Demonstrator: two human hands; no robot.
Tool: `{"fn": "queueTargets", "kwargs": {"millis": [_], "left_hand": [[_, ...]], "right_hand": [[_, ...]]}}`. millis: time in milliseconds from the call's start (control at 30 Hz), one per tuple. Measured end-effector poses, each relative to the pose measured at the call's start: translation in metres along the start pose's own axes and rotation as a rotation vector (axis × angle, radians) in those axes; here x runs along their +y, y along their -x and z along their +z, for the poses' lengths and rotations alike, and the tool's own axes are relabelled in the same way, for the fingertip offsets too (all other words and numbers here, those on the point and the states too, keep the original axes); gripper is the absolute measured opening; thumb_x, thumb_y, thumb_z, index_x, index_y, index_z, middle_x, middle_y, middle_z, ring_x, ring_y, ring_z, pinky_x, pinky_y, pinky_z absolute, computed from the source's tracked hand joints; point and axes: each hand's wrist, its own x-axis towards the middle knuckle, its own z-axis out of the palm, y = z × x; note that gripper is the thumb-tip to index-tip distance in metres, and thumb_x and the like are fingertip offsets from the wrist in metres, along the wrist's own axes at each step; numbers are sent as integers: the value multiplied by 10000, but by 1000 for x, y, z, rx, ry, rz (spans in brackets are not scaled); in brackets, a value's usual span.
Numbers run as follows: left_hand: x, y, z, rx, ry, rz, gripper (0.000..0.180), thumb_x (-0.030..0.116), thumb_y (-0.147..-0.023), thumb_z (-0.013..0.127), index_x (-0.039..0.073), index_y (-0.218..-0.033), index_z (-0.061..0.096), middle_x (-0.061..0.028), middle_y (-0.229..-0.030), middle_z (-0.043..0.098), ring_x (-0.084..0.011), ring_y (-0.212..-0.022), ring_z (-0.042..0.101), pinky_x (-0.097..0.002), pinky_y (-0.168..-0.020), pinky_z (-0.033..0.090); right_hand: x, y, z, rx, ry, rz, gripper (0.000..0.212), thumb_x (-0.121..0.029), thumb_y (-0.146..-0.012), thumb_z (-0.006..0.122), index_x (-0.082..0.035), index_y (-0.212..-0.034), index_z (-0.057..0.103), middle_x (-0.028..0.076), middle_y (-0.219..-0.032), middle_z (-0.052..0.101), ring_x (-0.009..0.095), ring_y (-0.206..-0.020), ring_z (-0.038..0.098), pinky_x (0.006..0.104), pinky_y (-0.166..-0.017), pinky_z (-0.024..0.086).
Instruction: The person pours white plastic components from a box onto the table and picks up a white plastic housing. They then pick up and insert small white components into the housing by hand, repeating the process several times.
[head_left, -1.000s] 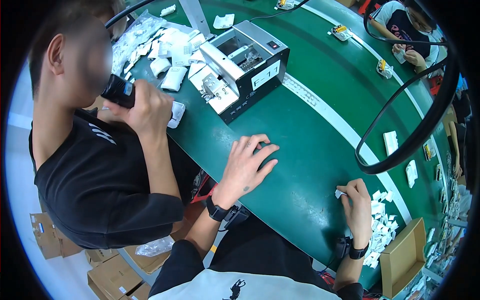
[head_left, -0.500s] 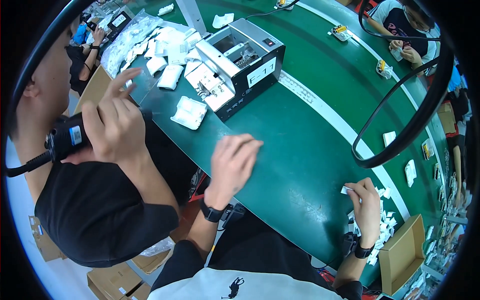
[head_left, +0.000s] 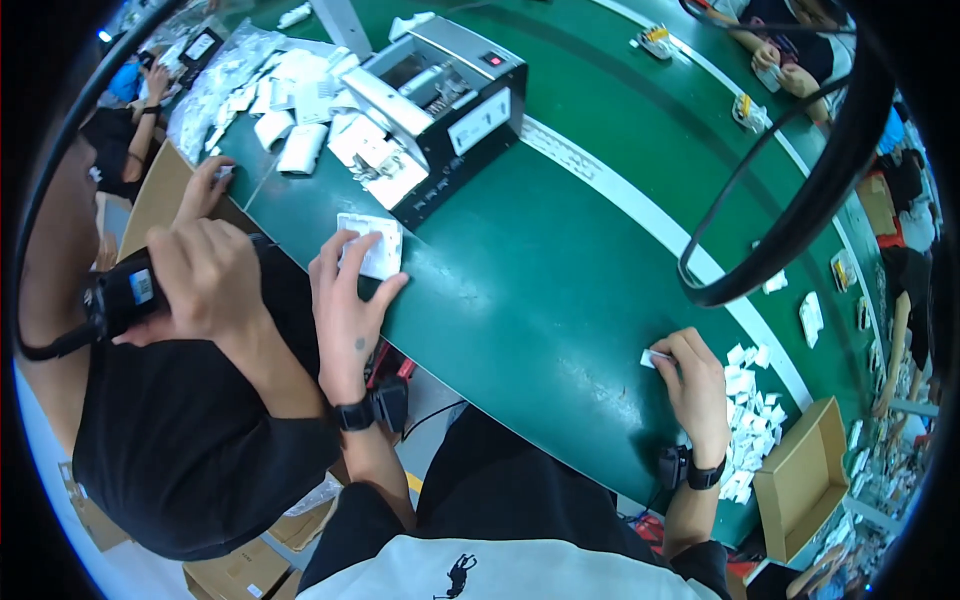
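My left hand (head_left: pixel 348 295) reaches to the table's near left edge and grips a white plastic cover (head_left: pixel 381 256), fingers over its left part and thumb at its lower right corner. The cover is shallow, roughly square, with raised edges. On the right, my right hand (head_left: pixel 692 385) pinches a small flat white piece (head_left: pixel 648 359) between thumb and fingertips, just above the green table. Beside that hand lies a heap of similar small white pieces (head_left: pixel 752 430). Black bands with small black devices sit on both my wrists.
A black-and-silver machine (head_left: pixel 440 110) stands beyond my left hand. White plastic parts (head_left: pixel 300 100) are piled left of it. An open cardboard box (head_left: pixel 803 490) is at right. A co-worker's hand (head_left: pixel 210 270) holds a black cabled device at left. A black cable loop hangs upper right.
My left hand has moved left from over the table and taken hold of the white cover, which has shifted toward me. My right hand still pinches its small piece, a little farther left.
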Motion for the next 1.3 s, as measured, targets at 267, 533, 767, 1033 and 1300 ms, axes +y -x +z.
{"fn": "queueTargets", "kwargs": {"millis": [267,533,767,1033,1300], "left_hand": [[93,53,27,-267,204,294,778,394,-659,990,66,-1301,697,-118,-1319,661,-363,-1182,582,-473,-1027,495],[120,61,68,-182,267,429,675,529,-718,942,82,-1171,716,-44,-1253,621,-300,-1070,558,-439,-874,453],[124,62,65,-179,249,386,699,468,-664,984,86,-1186,721,-59,-1225,658,-310,-1078,601,-444,-911,495],[124,60,68,-164,262,369,652,421,-671,987,97,-1166,715,-51,-1202,650,-307,-1071,597,-447,-899,490],[121,59,71,-178,292,393,636,464,-671,971,116,-1131,703,-22,-1186,628,-282,-1022,569,-437,-850,442]], "right_hand": [[-39,-10,6,39,-211,-147,108,-21,-893,792,-16,-992,750,112,-954,665,302,-883,660,388,-761,524],[-50,-30,36,124,-97,-300,139,-41,-883,801,-54,-1009,744,71,-953,629,284,-847,614,403,-722,517],[-61,-35,44,144,4,-340,119,-61,-889,798,-63,-985,728,67,-924,592,276,-824,590,409,-709,512],[-67,-42,48,90,17,-274,104,-72,-922,776,-61,-986,694,87,-926,552,297,-867,591,423,-733,517],[-61,-39,58,78,-35,-267,96,-45,-924,762,-53,-989,692,94,-915,546,296,-851,575,424,-732,504]]}}
